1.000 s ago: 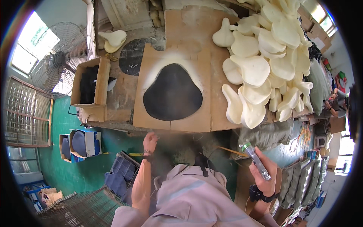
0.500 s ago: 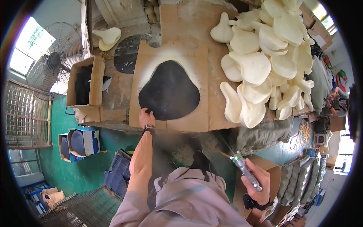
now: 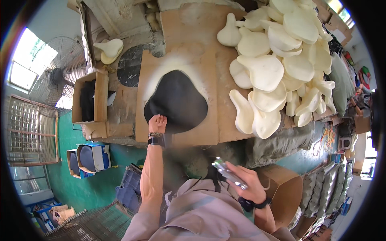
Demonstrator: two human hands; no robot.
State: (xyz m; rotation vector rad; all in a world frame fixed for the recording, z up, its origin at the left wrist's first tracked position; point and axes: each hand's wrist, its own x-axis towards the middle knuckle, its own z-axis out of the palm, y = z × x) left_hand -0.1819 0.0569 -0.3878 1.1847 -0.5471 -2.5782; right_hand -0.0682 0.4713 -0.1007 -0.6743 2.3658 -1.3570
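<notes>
A black saddle-shaped sheet lies on a square of cardboard, narrow end pointing away from me. Pale overspray rims it on the cardboard. At its near left edge my left hand is closed, fingers pinching the sheet, which puckers beside them. My right hand is wrapped round a small silver spray gun, held in front of my body, off the table's near edge. To the right on the table is a large heap of cream foam saddle pads.
A cardboard box with black material stands on the table's left. Behind it are two foam pads and a fan. Boxes of dark pieces and a blue crate sit on the floor. A large carton is at my right.
My left hand has slid inward and closed on the sheet's edge, lifting a pucker there. My right hand has brought the spray gun left, closer to my body.
</notes>
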